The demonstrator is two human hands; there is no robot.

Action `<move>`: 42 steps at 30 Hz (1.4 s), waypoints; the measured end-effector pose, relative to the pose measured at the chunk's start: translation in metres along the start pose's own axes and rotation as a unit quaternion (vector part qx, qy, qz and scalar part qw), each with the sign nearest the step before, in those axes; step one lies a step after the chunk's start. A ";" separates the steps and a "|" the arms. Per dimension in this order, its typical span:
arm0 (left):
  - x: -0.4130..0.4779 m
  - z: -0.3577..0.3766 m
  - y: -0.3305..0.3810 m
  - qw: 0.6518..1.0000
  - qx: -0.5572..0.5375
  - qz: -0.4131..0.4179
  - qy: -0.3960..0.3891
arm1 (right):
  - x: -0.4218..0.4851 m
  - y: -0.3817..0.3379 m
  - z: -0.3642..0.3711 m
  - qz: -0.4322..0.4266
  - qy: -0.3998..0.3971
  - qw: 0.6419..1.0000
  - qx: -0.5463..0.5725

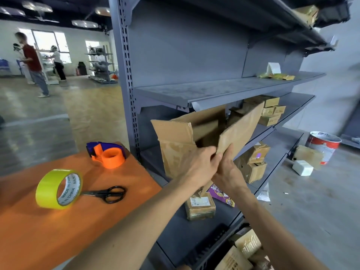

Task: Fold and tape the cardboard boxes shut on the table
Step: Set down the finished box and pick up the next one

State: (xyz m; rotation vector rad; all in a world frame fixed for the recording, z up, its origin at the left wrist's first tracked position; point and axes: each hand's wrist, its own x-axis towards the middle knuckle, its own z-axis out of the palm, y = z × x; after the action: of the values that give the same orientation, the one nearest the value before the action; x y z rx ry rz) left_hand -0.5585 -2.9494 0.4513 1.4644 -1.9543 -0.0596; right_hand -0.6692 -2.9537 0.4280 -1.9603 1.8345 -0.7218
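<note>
A tall grey metal shelving unit (194,90) fills the middle of the view, with small brown cartons stacked on its lower shelves. To its left sits a flat orange table (58,230).

The task's thing, a worn brown cardboard box (175,145) with its top flaps standing open, is held up in the air in front of the shelves, just right of the table's far corner and not resting on it. Both arms reach forward and up, bare to the elbow, and the hands meet at the box's near edge. The left hand (198,164) has its fingers curled over that edge and grips it. The right hand (228,170), touching the left, pinches the lower end of the long right flap (241,129), thumb pointing upward along the cardboard.

On the table a yellow roll of packing tape (50,184) stands on edge; its white core reads "MADE IN CHINA". Beyond it lies an orange and purple tape dispenser (109,152). Black-handled scissors (111,193) lie just beside the roll, blades pointing toward it.

Below the hands, a small taped parcel (200,207) with a white label lies on a shelf; its print is too small to read.
</note>
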 end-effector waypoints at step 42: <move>-0.109 -0.236 0.007 0.974 -0.152 0.035 0.165 | -0.189 -0.108 -0.077 -0.189 0.171 0.966 -0.047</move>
State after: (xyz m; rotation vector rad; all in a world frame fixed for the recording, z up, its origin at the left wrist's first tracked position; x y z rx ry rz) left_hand -0.4231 -2.7702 0.5814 1.1242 -1.6412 -0.0754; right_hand -0.6326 -2.7498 0.5299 -2.4076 1.7123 -1.1718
